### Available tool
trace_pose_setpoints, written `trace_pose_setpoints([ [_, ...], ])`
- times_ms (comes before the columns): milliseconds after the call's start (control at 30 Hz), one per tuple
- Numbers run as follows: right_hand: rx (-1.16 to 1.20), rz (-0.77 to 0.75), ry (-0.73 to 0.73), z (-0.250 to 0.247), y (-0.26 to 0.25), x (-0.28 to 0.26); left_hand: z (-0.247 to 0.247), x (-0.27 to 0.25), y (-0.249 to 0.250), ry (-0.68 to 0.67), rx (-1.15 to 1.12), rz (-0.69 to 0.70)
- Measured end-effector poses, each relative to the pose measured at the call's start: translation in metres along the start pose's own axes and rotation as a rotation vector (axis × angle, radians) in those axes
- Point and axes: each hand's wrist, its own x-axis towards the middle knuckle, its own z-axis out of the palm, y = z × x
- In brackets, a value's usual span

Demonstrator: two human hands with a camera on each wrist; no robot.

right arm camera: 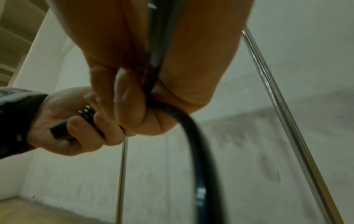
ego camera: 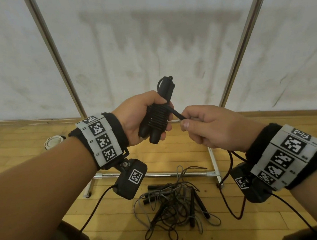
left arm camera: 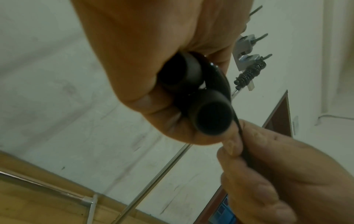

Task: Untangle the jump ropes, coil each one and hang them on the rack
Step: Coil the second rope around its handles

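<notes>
My left hand (ego camera: 134, 118) grips a pair of black jump-rope handles (ego camera: 154, 120) held upright, with black rope wound in tight turns round them. My right hand (ego camera: 187, 119) pinches the free rope (ego camera: 176, 114) just beside the winding; the rest passes through that fist and hangs in a loop (ego camera: 234, 199) toward the floor. From the left wrist view the two handle ends (left arm camera: 212, 116) show below my palm, and the right hand (left arm camera: 268, 174) holds the rope (left arm camera: 242, 145). In the right wrist view the rope (right arm camera: 191, 136) curves down out of my fist.
A tangled pile of ropes and handles (ego camera: 176, 204) lies on the wooden floor by the rack's base bar (ego camera: 158, 174). Chrome rack poles (ego camera: 56, 58) (ego camera: 242, 41) rise before a white wall. A coiled rope (left arm camera: 249, 74) hangs on a rack hook. A white round object (ego camera: 53, 142) sits at the left.
</notes>
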Motion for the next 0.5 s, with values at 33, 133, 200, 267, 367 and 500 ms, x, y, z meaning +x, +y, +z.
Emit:
trace_pose_setpoints([
  [33, -0.014, 0.007, -0.008, 0.001, 0.001, 0.001, 0.0, -0.001, 0.001, -0.011, 0.002, -0.002],
  [133, -0.058, 0.056, -0.077, 0.003, 0.008, 0.003, 0.002, -0.004, 0.003, -0.055, 0.041, -0.018],
  [200, -0.074, 0.102, -0.173, 0.004, 0.014, 0.005, 0.005, -0.008, 0.002, -0.127, 0.093, -0.057],
  [267, -0.091, 0.152, -0.251, 0.005, 0.019, 0.006, 0.009, -0.012, -0.001, -0.229, 0.225, -0.12],
  [367, -0.3, 0.171, -0.258, 0.001, 0.022, 0.011, 0.022, -0.016, -0.011, -0.387, 0.589, -0.237],
  [500, -0.658, 0.168, -0.159, 0.0, 0.016, 0.024, 0.036, -0.011, -0.029, -0.31, 0.946, -0.309],
])
